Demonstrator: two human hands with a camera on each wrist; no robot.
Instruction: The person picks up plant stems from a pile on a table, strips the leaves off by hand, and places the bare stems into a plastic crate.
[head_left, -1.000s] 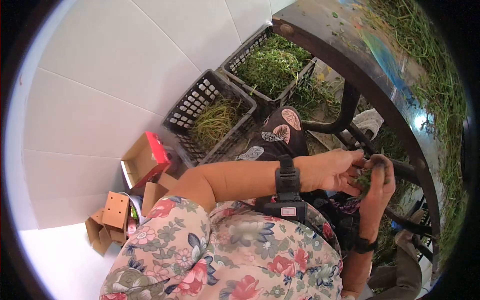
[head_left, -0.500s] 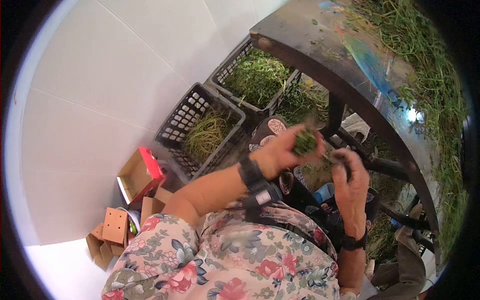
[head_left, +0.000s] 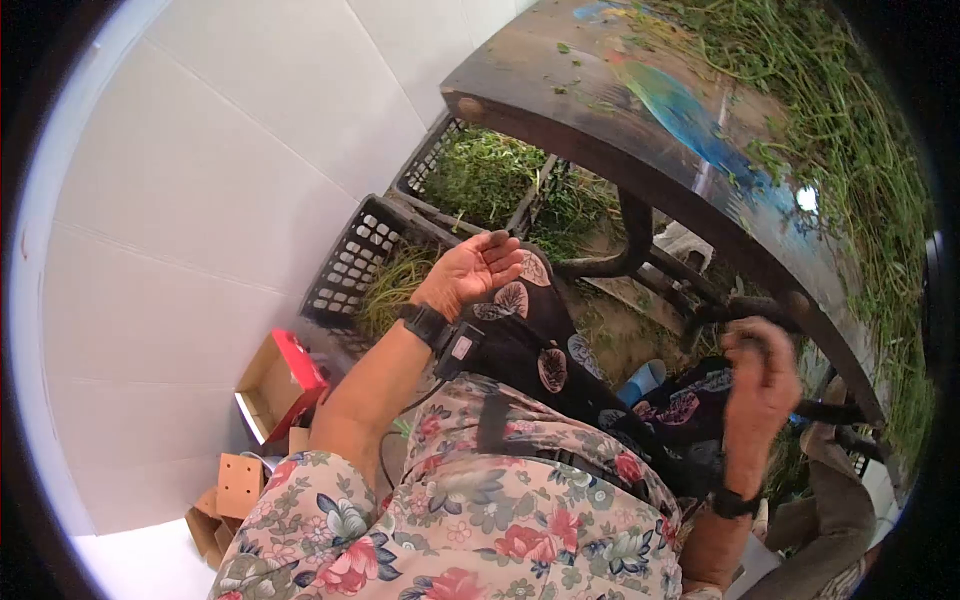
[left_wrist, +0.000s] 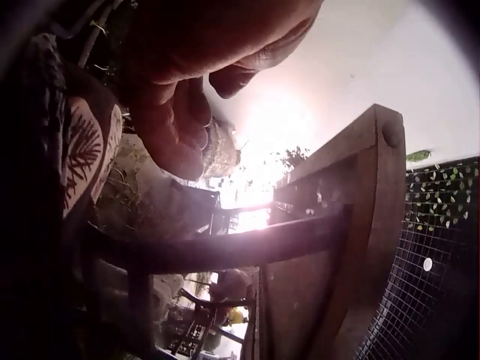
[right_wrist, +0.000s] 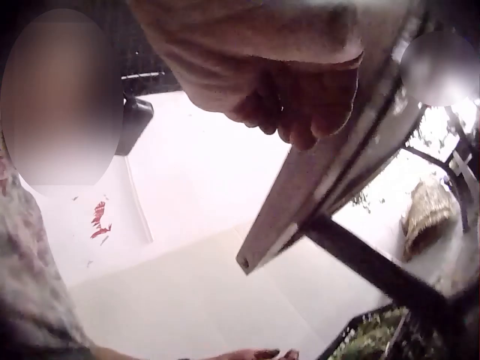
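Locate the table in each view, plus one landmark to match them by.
Head: the table fills the upper right and curves down the right side.
Left wrist: the table is right of centre, reaching the bottom edge.
Right wrist: the table slants from below centre to the upper right.
Shared landmark: dark tubing beneath it.

No writing can be read in any of the views; the small white label [head_left: 461, 347] on the black device [head_left: 446, 364] strapped at the person's left wrist carries faint print, too small to make out; in the right wrist view a cluster of red marks [right_wrist: 99, 220] stands on a pale surface [right_wrist: 124, 259]; whether these are letters, a sign or a drawing cannot be told.
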